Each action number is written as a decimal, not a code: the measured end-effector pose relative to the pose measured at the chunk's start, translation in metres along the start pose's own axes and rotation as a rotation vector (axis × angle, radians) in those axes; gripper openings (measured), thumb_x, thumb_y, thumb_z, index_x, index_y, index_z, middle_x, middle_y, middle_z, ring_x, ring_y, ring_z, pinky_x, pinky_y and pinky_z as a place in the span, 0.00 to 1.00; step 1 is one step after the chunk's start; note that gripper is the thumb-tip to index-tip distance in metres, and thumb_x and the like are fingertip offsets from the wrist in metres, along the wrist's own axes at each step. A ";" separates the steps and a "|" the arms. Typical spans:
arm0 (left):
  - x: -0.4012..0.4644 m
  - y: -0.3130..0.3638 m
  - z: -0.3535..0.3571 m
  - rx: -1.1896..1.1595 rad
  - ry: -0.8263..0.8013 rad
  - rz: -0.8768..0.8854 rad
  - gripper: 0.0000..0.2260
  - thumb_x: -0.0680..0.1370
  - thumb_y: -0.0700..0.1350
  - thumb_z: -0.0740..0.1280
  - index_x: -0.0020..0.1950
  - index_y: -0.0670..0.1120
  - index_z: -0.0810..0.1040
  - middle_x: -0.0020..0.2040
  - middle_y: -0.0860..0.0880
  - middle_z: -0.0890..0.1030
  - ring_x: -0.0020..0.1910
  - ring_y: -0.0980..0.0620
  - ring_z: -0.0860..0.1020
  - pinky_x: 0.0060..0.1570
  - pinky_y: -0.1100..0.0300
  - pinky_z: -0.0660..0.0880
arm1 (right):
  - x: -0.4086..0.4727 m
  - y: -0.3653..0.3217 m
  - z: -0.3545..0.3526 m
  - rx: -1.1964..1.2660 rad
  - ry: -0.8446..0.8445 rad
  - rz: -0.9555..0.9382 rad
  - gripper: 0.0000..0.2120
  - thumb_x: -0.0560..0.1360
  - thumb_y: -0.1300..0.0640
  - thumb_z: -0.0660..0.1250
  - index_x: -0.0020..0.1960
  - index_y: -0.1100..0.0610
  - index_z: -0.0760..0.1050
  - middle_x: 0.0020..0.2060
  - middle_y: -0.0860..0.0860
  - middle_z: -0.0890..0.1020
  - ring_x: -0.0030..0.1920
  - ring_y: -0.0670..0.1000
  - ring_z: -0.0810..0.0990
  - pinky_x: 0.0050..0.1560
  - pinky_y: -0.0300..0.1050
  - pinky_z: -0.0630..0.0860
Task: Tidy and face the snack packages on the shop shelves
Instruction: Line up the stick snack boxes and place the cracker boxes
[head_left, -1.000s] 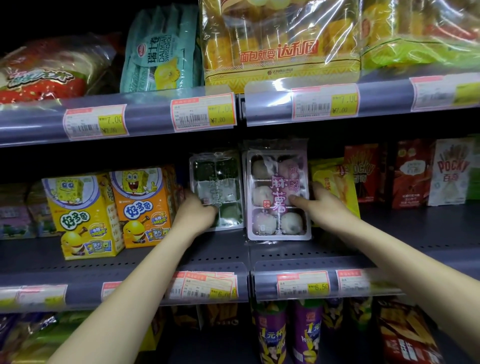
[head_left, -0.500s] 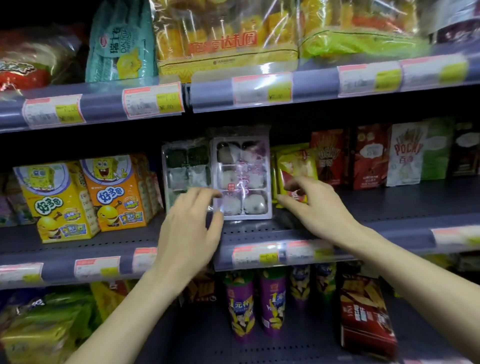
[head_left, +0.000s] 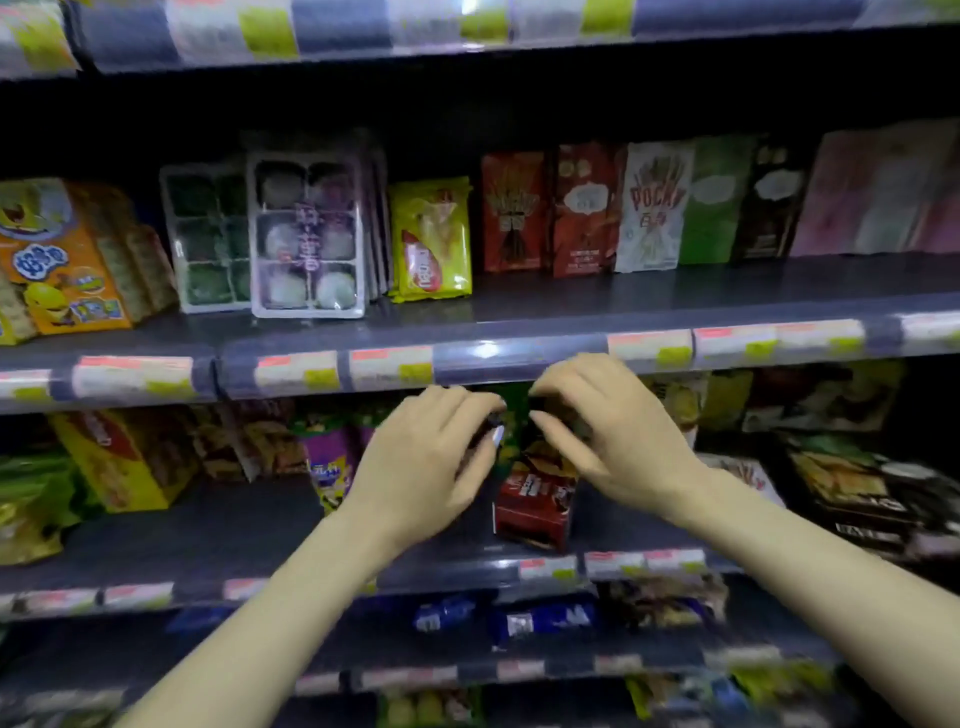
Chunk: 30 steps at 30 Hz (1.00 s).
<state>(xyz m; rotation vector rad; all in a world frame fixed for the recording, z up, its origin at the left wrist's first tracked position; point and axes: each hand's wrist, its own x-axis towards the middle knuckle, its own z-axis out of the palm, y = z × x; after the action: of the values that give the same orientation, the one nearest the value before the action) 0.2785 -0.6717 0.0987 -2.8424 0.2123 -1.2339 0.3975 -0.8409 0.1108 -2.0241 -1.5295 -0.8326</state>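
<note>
Dim shop shelves, both hands at the second shelf's red snack box.
Left hand (head_left: 434, 470) and right hand (head_left: 605, 431), fingers curled, met over the red-and-green cardboard snack box (head_left: 535, 493); whether they gripped was unclear. Best squared forward gently, sparing purple bags (head_left: 330, 462) beside and the black box (head_left: 852, 493).

Shelves: dark metal boards (head_left: 675, 291), stacked in tiers and running the full width of the view.
Edge strips: a clear plastic rail (head_left: 488, 358) along the front of each tier, catching glare from the lights.
Price tags: white tickets with red and yellow-green patches (head_left: 649, 347), slotted side by side into the rails; the print is too blurred to read.
</note>
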 end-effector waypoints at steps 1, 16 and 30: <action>-0.004 0.010 0.012 -0.009 -0.048 -0.006 0.11 0.77 0.47 0.62 0.55 0.44 0.77 0.45 0.48 0.79 0.43 0.47 0.75 0.41 0.55 0.71 | -0.017 0.007 0.000 -0.004 -0.014 0.008 0.09 0.75 0.56 0.65 0.51 0.60 0.77 0.46 0.54 0.80 0.48 0.54 0.76 0.51 0.45 0.70; 0.022 0.108 0.164 -0.238 -0.510 -0.145 0.18 0.80 0.57 0.55 0.66 0.51 0.68 0.60 0.51 0.74 0.60 0.49 0.72 0.56 0.55 0.69 | -0.178 0.156 -0.009 -0.178 -0.294 0.494 0.12 0.75 0.49 0.64 0.52 0.56 0.75 0.44 0.50 0.78 0.46 0.54 0.77 0.44 0.43 0.68; 0.104 0.191 0.282 -0.442 -0.781 -0.553 0.26 0.76 0.60 0.62 0.68 0.46 0.66 0.65 0.44 0.71 0.63 0.43 0.71 0.56 0.52 0.72 | -0.246 0.276 -0.054 -0.262 -0.271 0.994 0.19 0.75 0.45 0.64 0.56 0.59 0.73 0.51 0.57 0.77 0.55 0.61 0.74 0.56 0.54 0.71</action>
<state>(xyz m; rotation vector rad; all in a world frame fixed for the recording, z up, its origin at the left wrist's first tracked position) 0.5337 -0.8814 -0.0355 -3.6389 -0.3993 0.0285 0.6051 -1.1196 -0.0274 -2.7332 -0.3481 -0.3529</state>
